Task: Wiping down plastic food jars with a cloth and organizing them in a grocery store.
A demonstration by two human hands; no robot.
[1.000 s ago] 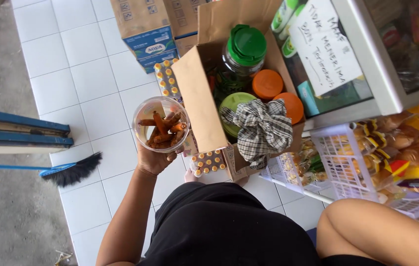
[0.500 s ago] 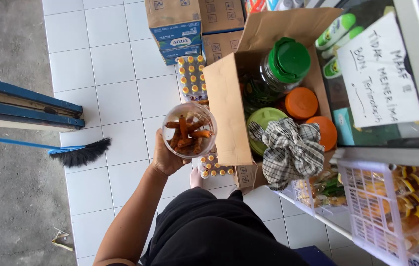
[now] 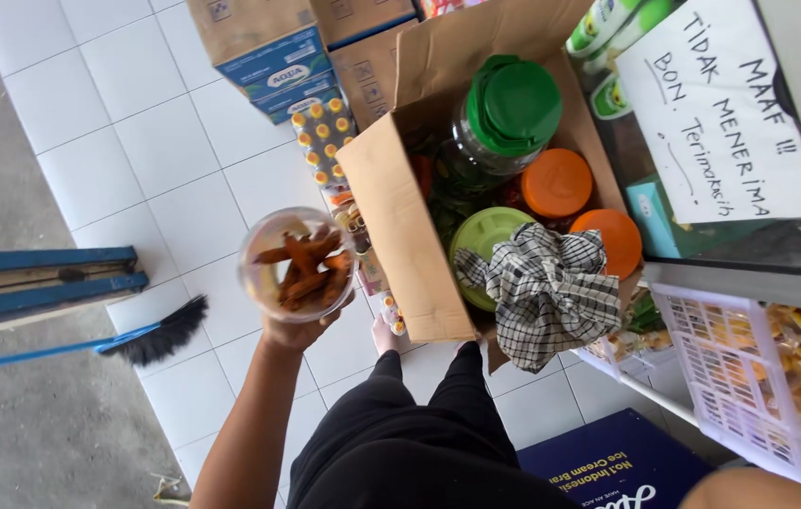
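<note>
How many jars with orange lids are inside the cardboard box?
2. One orange lid sits just below the big green-lidded jar; the other orange lid is lower right, next to the checked cloth. More may be hidden under the cloth.

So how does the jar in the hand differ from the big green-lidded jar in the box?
The clear jar is open, with no lid; the green-lidded jar is capped. The clear jar is smaller and held up by the left hand; the green-lidded jar stands in the cardboard box. Both are see-through.
</note>
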